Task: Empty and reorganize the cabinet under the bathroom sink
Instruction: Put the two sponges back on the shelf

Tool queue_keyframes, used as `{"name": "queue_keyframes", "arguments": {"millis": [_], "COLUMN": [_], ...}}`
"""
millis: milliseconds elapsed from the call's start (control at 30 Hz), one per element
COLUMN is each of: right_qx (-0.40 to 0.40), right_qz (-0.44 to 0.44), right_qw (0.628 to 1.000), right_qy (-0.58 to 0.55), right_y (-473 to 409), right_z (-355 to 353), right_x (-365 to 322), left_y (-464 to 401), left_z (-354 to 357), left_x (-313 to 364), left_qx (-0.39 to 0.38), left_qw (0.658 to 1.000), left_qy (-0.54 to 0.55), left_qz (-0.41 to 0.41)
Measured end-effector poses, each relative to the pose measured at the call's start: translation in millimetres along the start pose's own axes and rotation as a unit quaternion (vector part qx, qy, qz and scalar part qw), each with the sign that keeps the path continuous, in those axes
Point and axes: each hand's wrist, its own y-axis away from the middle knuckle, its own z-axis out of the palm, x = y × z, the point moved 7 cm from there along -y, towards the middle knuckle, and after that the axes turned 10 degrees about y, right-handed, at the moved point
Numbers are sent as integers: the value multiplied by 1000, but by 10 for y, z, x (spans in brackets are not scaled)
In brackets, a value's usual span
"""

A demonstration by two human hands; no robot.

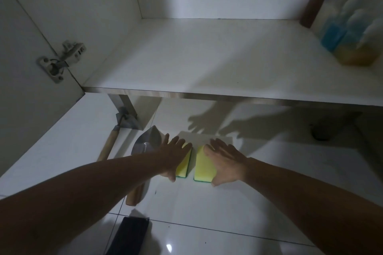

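Two yellow sponges with green undersides lie side by side on the white tiled floor in front of the open cabinet. My left hand (173, 156) rests flat on the left sponge (183, 168), fingers straight. Beside it, the right sponge (204, 166) lies under my right hand (224, 158), whose fingers are also straight. The cabinet's white shelf (207, 58) is above them, its front edge (207, 95) running across the view.
Several bottles (348, 23) with brown, blue and amber liquid stand at the shelf's right end. A metal trowel (146, 145) and a wooden-handled tool (109, 143) lie left of the sponges. A dark box (130, 236) sits near the bottom. The cabinet door with its hinge (60, 60) stands open at left.
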Motion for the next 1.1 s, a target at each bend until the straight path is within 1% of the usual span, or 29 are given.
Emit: {"name": "queue_keyframes", "arguments": {"millis": [67, 200, 267, 367, 533, 600, 733, 867, 967, 1100], "right_qx": [-1, -12, -4, 13, 62, 65, 63, 83, 96, 99], "right_qz": [2, -11, -23, -24, -1, 16, 67, 117, 151, 208], "right_qw": [1000, 998, 997, 996, 996, 996, 995, 989, 983, 967], "right_qy": [-27, -66, -70, -85, -70, -54, -34, -21, -50, -111], "right_y": [37, 203, 334, 611, 1101, 1215, 1170, 803, 558, 482], "right_z": [1, -166, -404, -885, -1692, -1939, -2283, -2441, -2455, -2540], "right_x": [19, 140, 219, 323, 621, 806, 1342, 1921, 2287, 2615], "left_y": [6, 152, 282, 511, 798, 786, 390, -256, -632, -955], "left_z": [-17, -220, -478, -1031, -1991, -2324, -2834, -3160, -3372, -3583], "left_x": [15, 53, 112, 188, 246, 275, 308, 304, 268, 231], "left_qx": [10, -21, -29, -14, 35, 57, 102, 129, 164, 170], "left_qw": [1000, 994, 985, 974, 974, 976, 974, 969, 965, 957], "left_qy": [17, 109, 165, 219, 213, 197, 185, 191, 182, 210], "left_qz": [4, 18, 37, 55, 64, 69, 79, 84, 91, 111]}}
